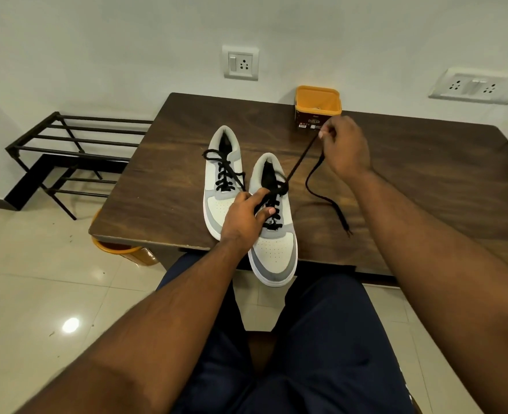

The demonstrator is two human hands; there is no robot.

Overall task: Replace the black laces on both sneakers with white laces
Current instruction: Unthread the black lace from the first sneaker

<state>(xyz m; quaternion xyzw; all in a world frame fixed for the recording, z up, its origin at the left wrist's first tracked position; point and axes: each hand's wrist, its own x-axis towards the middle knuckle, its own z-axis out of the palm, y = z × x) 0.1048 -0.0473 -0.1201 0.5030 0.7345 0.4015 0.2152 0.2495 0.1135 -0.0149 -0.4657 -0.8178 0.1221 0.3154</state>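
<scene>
Head view: I'm watching one wide shot from above the seated person's lap, and it is all I have.
Left hand [246, 216]: pressed down on the near sneaker [272, 234], fingers closed over its laced middle, pinning it to the counter [163, 180].
Right hand [344, 144]: raised and well apart from the left, pinched shut on the black lace [302, 156], which runs taut from the top eyelets; its loose tail [330, 201] trails across the counter.
Far sneaker [223, 171]: just beside the near one, still fully laced in black.
Risk, tipping: the near sneaker's toe overhangs the counter edge, so I judge a hard pull could drag or tip it if the left hand eases.
Risk, snagging: the lace bunches in a knot-like tangle at the top eyelets; pulling at this angle may tighten it.
Yellow tub [318, 107]: open, at the back edge of the counter; something pale lies inside, possibly the white laces, but I cannot tell.
Orange bin [121, 249]: on the floor under the counter corner, contents hidden.
</scene>
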